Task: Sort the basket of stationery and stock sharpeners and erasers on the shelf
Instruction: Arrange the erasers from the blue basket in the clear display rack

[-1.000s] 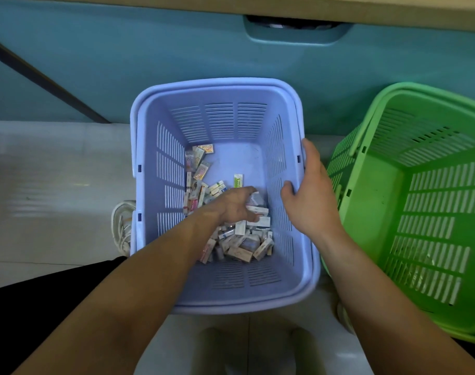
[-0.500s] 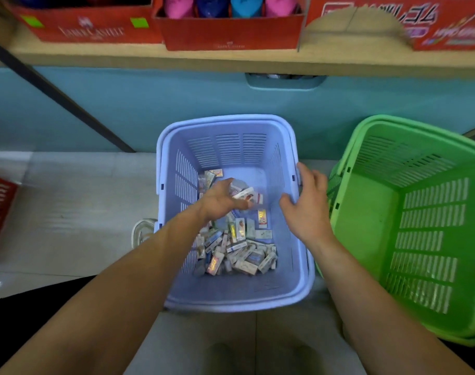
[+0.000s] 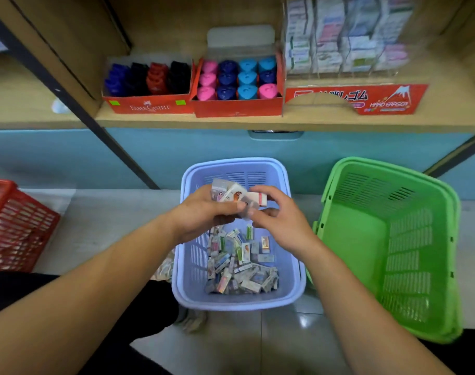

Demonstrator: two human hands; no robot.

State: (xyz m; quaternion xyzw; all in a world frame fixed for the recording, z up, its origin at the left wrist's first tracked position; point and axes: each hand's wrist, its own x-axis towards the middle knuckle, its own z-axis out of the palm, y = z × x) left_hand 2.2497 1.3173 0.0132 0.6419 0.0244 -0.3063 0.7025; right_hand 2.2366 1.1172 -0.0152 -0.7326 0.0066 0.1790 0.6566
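**Square the handful before you lift it**

Your left hand [image 3: 203,212] curls round a small bunch of wrapped erasers [image 3: 232,194] above the lilac basket [image 3: 189,266]. Your right hand [image 3: 279,220] pinches one at the bunch's edge. Align them into a tidy stack first, then carry them to the clear eraser rack [image 3: 347,36] on the shelf [image 3: 176,121]

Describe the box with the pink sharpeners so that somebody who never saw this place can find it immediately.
Start at the wooden shelf above the lilac basket. Three red cartons stand in a row at its front edge; take the middle carton. Only this one holds pink and light blue pieces; the left carton holds dark ones, and the right carton reads HARD ERASER.
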